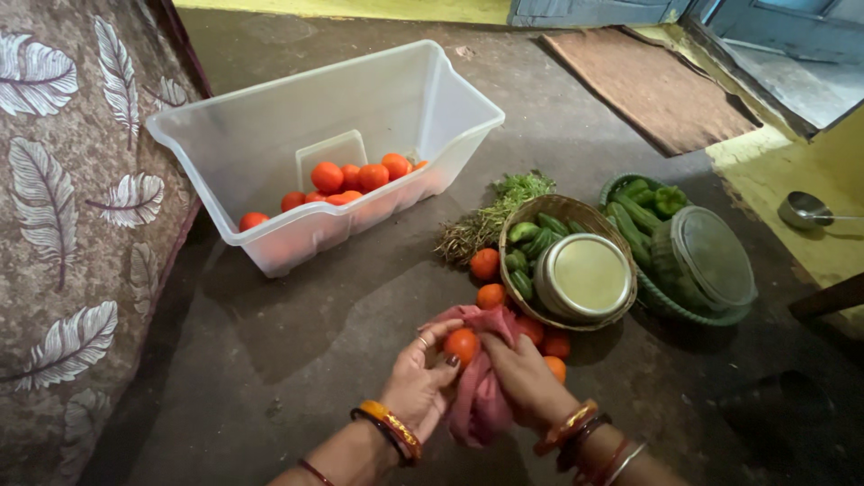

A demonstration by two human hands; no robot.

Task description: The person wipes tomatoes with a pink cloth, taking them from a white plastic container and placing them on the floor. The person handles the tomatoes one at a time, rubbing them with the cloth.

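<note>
Both hands meet low in the middle of the view over a pink cloth (477, 405). My left hand (416, 382) grips an orange-red tomato (462, 344) at its fingertips. My right hand (522, 373) presses the cloth against that tomato. A few loose tomatoes (486, 264) lie on the dark floor just beyond the hands. Farther back, a clear plastic bin (270, 117) holds several more tomatoes (360, 175).
A woven basket (576, 212) with green vegetables and a round steel lid (585, 276) sits right of the hands. Beside it is a green basket (670, 306) with a clear container. Leafy herbs (504, 207), a patterned cloth (72, 225) at left, a doormat (648, 85), a ladle (804, 210).
</note>
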